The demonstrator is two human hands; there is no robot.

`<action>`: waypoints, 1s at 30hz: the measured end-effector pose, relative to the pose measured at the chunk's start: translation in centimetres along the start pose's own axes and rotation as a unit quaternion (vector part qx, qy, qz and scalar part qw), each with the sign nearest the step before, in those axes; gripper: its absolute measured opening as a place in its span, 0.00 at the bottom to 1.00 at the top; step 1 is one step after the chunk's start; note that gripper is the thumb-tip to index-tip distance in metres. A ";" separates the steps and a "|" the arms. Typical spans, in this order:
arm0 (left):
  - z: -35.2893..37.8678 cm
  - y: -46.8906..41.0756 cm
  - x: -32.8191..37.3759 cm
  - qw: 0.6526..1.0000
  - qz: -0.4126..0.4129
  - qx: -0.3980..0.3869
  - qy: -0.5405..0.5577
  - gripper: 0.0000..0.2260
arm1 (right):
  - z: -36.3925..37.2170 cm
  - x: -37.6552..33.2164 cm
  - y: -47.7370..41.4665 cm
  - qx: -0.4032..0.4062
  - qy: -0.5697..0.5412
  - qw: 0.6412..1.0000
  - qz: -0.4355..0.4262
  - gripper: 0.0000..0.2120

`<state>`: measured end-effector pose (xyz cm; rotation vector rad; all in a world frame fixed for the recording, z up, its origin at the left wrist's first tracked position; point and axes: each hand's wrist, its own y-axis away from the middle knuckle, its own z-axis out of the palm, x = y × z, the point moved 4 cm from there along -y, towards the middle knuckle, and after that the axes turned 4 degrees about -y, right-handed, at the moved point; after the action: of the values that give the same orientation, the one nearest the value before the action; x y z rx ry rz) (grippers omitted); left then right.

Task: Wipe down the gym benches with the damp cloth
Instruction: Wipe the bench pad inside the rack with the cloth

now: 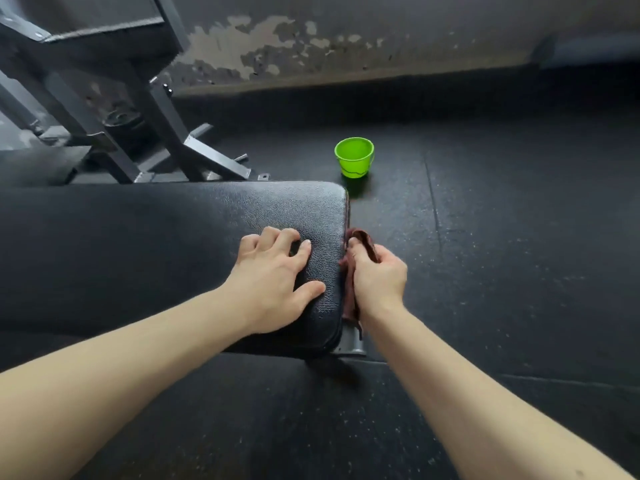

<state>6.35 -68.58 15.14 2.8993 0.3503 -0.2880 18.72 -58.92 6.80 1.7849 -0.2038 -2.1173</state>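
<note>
Left hand (273,275) rests spread, grasping nothing, on the bench pad (156,244); right hand (379,277) grips the dark red cloth (363,237) against the pad's end face. Green bucket (354,159) stands beyond that end.

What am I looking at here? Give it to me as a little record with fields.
bench: black, padded, one end in view
left hand: rests on the pad's top
right hand: grips a dark red cloth against the bench's end edge
nearby: green bucket stands on the floor beyond the bench
behind: grey metal frame
</note>
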 end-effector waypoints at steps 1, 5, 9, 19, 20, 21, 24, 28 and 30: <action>-0.5 0.0 0.2 1.000 0.002 -0.018 -0.023 0.43 | -0.6 0.3 1.7 0.007 0.010 1.000 0.013 0.12; -3.1 0.2 0.2 0.990 0.011 -0.127 -0.064 0.32 | -2.3 -1.8 6.9 -0.007 0.015 0.993 0.118 0.10; -10.2 2.0 -0.1 0.979 -0.001 -0.192 0.071 0.23 | -2.7 -11.5 11.1 -0.048 0.041 0.991 0.118 0.07; -39.0 10.0 -1.8 0.860 -0.091 -0.168 0.473 0.14 | -0.7 -39.8 20.0 -0.149 0.068 0.978 0.131 0.07; -41.3 10.8 -1.8 0.855 -0.097 -0.171 0.479 0.14 | -0.7 -42.0 20.5 -0.157 0.070 0.975 0.140 0.07; -43.3 11.6 -1.8 0.854 -0.098 -0.172 0.482 0.13 | -0.7 -44.0 21.1 -0.166 0.070 0.972 0.152 0.07; -48.7 13.4 -1.5 0.854 -0.107 -0.152 0.487 0.12 | -0.2 -49.5 22.6 -0.214 0.064 0.957 0.188 0.10; -54.0 14.8 -1.6 0.850 -0.119 -0.116 0.500 0.12 | 0.2 -55.7 23.8 -0.293 0.053 0.934 0.196 0.08; -55.9 15.0 -1.8 0.834 -0.121 -0.103 0.528 0.11 | 0.7 -57.8 23.5 -0.309 0.071 0.932 0.179 0.13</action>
<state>17.76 -70.60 71.84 2.4835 0.8291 1.2840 30.14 -59.74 68.19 1.3852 0.1550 -1.5532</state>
